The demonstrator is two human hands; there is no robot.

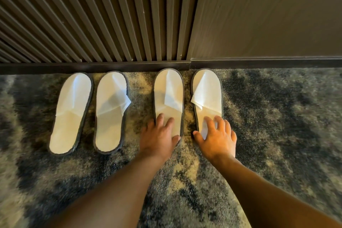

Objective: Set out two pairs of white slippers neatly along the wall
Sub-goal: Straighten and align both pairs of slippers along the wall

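Observation:
Several white slippers with dark edging lie on the carpet, toes toward the wall. The left pair is one slipper (71,113) slanted slightly and a second slipper (111,111) beside it, both untouched. In the right pair, my left hand (160,136) rests flat on the heel of the third slipper (169,90), fingers spread. My right hand (217,136) lies on the heel of the fourth slipper (207,90), fingers spread too. Both heels are partly hidden under my hands.
A dark baseboard (111,66) runs along the slatted wall panel (92,15) on the left and a smooth brown wall (268,15) on the right. Mottled grey and beige carpet (277,116) covers the floor all around.

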